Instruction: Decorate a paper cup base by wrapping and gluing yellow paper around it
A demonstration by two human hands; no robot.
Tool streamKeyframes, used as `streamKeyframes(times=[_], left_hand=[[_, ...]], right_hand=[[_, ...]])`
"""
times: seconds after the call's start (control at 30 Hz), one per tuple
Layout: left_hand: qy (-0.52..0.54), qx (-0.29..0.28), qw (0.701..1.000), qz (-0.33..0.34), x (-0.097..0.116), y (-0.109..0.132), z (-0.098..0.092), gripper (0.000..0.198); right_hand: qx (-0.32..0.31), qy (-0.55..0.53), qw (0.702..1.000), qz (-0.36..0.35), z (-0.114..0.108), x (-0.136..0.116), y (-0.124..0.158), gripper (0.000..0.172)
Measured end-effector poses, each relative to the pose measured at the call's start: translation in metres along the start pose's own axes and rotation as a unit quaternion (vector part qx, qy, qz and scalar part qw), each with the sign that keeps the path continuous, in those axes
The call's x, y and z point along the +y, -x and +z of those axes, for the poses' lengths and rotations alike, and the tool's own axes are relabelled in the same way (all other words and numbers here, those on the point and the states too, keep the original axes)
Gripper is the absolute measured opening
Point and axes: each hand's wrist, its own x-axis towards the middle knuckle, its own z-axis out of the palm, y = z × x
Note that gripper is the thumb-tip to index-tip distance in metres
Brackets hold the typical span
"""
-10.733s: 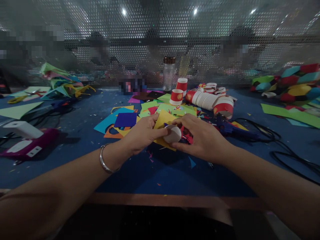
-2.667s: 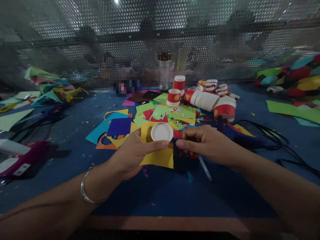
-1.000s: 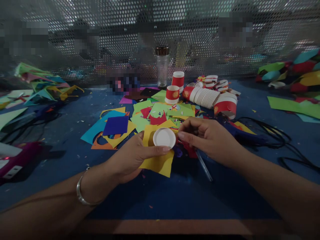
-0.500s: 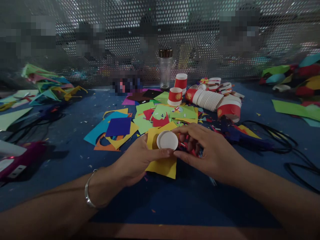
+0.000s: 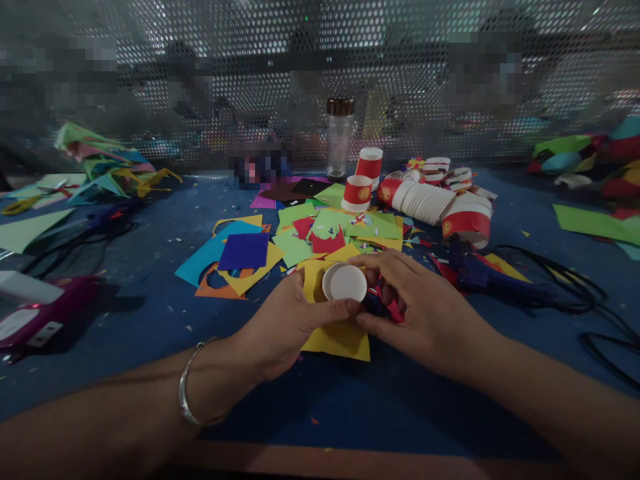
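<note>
A white round cup piece [image 5: 344,283] lies against a yellow paper sheet [image 5: 340,340] near the middle of the view. My left hand [image 5: 285,317] grips both, its thumb across the lower edge of the white piece and its other fingers hidden behind the paper. From the right, my right hand [image 5: 417,303] curves around the piece, index finger and thumb at its right edge, the other fingers curled. Beyond my hands lie green paper sheets [image 5: 293,245] and red paper scraps [image 5: 327,240].
Red-and-white paper cups [image 5: 357,193] stand by a clear bottle [image 5: 340,143]. Stacked cups [image 5: 425,202] lie to their right. A blue glue gun [image 5: 495,280] with a black cable is at right, a magenta device [image 5: 55,317] at left. Perforated metal [image 5: 240,80] rises behind.
The view has shifted slightly, so the table items appear a little further right. The white piece and yellow sheet have tilted slightly between my hands. Both hands keep nearly the same pose.
</note>
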Motion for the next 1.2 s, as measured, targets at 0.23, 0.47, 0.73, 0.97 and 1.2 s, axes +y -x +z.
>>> streamKeyframes(times=[0.23, 0.47, 0.73, 0.97, 1.2], left_hand=[[0.002, -0.018, 1.0, -0.018, -0.0008, 0.0027, 0.0006, 0.059], [0.098, 0.031, 0.992, -0.07, 0.0059, 0.0039, 0.0083, 0.035], [0.095, 0.016, 0.991, -0.098, 0.0027, -0.0007, 0.0046, 0.033], [0.109, 0.03, 0.986, -0.126, 0.0064, 0.0006, 0.0054, 0.029], [0.102, 0.042, 0.984, -0.137, 0.0061, 0.0009, 0.006, 0.03]], right_hand=[[0.015, 0.003, 1.0, -0.019, -0.0014, -0.0023, -0.0012, 0.042], [0.016, 0.01, 1.0, -0.011, -0.0014, -0.0026, -0.0015, 0.037], [0.001, 0.016, 1.0, -0.026, 0.0007, -0.003, -0.0007, 0.039], [-0.012, 0.02, 0.999, -0.029, -0.0004, -0.0028, -0.001, 0.04], [-0.025, 0.008, 1.0, -0.018, 0.0003, -0.0038, -0.0002, 0.04]])
